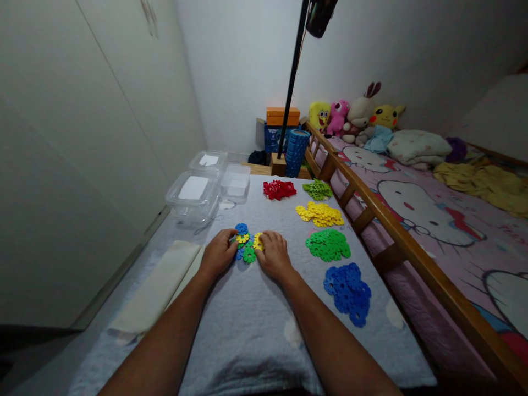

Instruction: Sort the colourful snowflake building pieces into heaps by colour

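Note:
Between my hands, over the middle of the cloth-covered table (pixel 247 330), is a small cluster of interlocking plastic discs (pixel 249 252) in blue, green and yellow. My left hand (pixel 220 252) is closed on the cluster's left side, fingertips at a yellow and a blue disc. My right hand (pixel 274 252) pinches a yellow disc (pixel 258 241) at the cluster's right edge. Whether that disc is joined to the others I cannot tell. Fingers hide part of the discs.
Sorted piles of red (pixel 279 190), light green (pixel 317 190), yellow (pixel 320 214), green (pixel 329 245) and blue discs (pixel 348 291) lie to the right. Clear plastic boxes (pixel 193 190) and a folded beige cloth (pixel 159 289) are at left. A wooden bed rail (pixel 383 220) borders the right side.

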The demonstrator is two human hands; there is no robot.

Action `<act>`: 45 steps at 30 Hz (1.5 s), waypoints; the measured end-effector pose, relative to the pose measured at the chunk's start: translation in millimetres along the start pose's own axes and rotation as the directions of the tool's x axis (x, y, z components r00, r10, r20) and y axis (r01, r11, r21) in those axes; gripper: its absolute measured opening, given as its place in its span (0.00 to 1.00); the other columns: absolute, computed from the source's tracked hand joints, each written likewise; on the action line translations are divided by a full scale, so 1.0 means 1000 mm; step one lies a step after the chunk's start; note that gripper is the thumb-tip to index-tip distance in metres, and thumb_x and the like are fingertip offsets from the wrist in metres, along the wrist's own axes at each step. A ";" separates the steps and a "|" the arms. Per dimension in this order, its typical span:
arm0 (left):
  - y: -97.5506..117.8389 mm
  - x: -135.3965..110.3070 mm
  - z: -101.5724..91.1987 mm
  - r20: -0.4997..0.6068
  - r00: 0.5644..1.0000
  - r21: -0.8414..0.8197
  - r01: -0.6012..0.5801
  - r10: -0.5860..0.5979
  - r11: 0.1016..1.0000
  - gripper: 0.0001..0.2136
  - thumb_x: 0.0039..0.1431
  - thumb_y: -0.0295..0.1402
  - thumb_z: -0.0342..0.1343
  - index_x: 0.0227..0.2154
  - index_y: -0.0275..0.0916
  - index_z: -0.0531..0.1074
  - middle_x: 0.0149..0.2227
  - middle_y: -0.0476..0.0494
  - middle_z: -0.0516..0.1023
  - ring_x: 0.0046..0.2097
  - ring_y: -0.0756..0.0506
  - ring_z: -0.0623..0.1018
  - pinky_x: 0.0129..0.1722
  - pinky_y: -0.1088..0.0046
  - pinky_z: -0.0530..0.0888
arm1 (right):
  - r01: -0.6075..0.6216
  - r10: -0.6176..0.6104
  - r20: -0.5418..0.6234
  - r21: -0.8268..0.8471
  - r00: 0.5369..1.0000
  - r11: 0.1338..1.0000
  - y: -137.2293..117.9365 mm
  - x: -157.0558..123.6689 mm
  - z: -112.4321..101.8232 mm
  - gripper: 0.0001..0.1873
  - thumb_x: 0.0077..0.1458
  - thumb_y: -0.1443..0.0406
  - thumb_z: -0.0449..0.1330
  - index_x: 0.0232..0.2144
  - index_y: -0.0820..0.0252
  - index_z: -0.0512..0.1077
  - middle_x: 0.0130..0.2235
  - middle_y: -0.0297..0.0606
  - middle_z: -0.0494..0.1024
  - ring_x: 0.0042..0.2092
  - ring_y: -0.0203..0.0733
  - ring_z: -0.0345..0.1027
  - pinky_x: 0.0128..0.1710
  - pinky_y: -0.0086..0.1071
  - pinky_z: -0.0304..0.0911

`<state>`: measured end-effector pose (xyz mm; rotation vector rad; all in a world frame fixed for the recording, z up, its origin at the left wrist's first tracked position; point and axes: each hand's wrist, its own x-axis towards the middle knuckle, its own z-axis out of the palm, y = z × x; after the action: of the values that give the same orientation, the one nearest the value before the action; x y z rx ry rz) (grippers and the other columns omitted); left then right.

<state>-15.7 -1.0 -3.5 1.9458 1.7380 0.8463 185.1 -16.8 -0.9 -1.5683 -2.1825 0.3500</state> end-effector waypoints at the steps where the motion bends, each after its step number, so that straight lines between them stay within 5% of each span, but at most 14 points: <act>1: 0.000 0.000 0.000 -0.002 1.000 0.003 -0.003 0.003 1.000 0.16 0.58 0.34 0.49 0.48 0.41 0.72 0.51 0.41 0.77 0.51 0.42 0.77 0.54 0.65 0.71 | -0.008 0.008 -0.016 0.014 1.000 1.000 0.000 0.000 0.000 0.17 0.60 0.62 0.58 0.51 0.57 0.69 0.57 0.44 0.70 0.59 0.49 0.56 0.62 0.43 0.50; 11: -0.004 0.000 0.001 0.017 1.000 0.015 0.004 -0.004 1.000 0.17 0.58 0.36 0.50 0.49 0.39 0.72 0.50 0.41 0.77 0.46 0.42 0.78 0.48 0.66 0.73 | -0.050 0.073 -0.154 0.151 0.985 0.987 0.006 0.001 -0.002 0.15 0.51 0.64 0.63 0.42 0.58 0.70 0.47 0.42 0.71 0.51 0.48 0.62 0.53 0.40 0.58; 17: -0.006 0.001 0.003 0.032 0.999 0.039 0.000 -0.001 0.999 0.18 0.59 0.38 0.49 0.49 0.39 0.72 0.50 0.41 0.77 0.47 0.42 0.77 0.47 0.67 0.73 | 0.029 0.012 -0.244 0.162 0.970 0.986 0.029 0.020 -0.041 0.12 0.50 0.63 0.64 0.38 0.58 0.72 0.39 0.39 0.72 0.44 0.46 0.65 0.47 0.38 0.61; 21: -0.005 0.002 0.002 0.035 0.999 0.032 -0.004 0.003 0.999 0.18 0.59 0.38 0.49 0.49 0.38 0.72 0.50 0.40 0.77 0.47 0.42 0.77 0.48 0.66 0.73 | -0.016 0.026 -0.278 0.040 0.960 0.999 0.076 0.046 -0.084 0.12 0.48 0.64 0.62 0.38 0.60 0.73 0.39 0.41 0.74 0.42 0.45 0.66 0.47 0.37 0.62; 25: -0.004 0.002 0.002 0.037 0.999 0.026 -0.006 0.005 1.000 0.18 0.59 0.38 0.49 0.49 0.39 0.72 0.51 0.40 0.77 0.47 0.42 0.77 0.48 0.66 0.73 | -0.246 0.214 -0.295 -0.075 0.931 0.966 0.144 0.064 -0.116 0.15 0.47 0.65 0.62 0.40 0.64 0.74 0.42 0.45 0.76 0.45 0.47 0.68 0.49 0.38 0.62; 28: -0.005 0.001 0.002 0.028 1.000 0.032 -0.006 0.005 0.999 0.18 0.59 0.38 0.49 0.49 0.39 0.72 0.51 0.41 0.77 0.47 0.42 0.77 0.48 0.66 0.73 | -0.388 0.353 -0.263 -0.095 0.898 0.917 0.191 0.070 -0.128 0.16 0.47 0.67 0.61 0.41 0.65 0.74 0.43 0.46 0.77 0.45 0.46 0.70 0.49 0.35 0.63; 32: -0.007 0.001 0.004 0.016 1.000 0.037 -0.015 0.014 0.999 0.17 0.59 0.38 0.49 0.49 0.39 0.72 0.50 0.41 0.77 0.47 0.42 0.78 0.48 0.66 0.73 | -0.425 0.401 -0.222 -0.070 0.888 0.902 0.225 0.074 -0.133 0.15 0.46 0.70 0.60 0.39 0.65 0.75 0.42 0.45 0.79 0.44 0.44 0.72 0.47 0.33 0.64; 40: -0.005 0.002 0.002 0.009 1.000 0.026 -0.024 0.024 0.999 0.17 0.59 0.37 0.50 0.48 0.39 0.73 0.50 0.41 0.77 0.46 0.42 0.78 0.48 0.66 0.73 | -0.454 0.441 -0.197 -0.027 0.876 0.891 0.232 0.078 -0.129 0.11 0.47 0.72 0.59 0.34 0.60 0.77 0.39 0.46 0.81 0.43 0.47 0.74 0.47 0.37 0.65; 45: -0.005 0.002 0.002 0.025 1.000 0.030 -0.012 0.011 0.999 0.17 0.58 0.37 0.50 0.48 0.39 0.73 0.50 0.41 0.77 0.47 0.42 0.78 0.48 0.66 0.73 | -0.467 0.454 -0.258 0.012 0.853 0.884 0.218 0.071 -0.137 0.16 0.49 0.72 0.57 0.41 0.66 0.77 0.43 0.50 0.81 0.44 0.46 0.73 0.48 0.34 0.63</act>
<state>-17.9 1.6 -7.7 1.9792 1.7362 0.8015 413.7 116.0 36.7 -2.0397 -1.6172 0.2165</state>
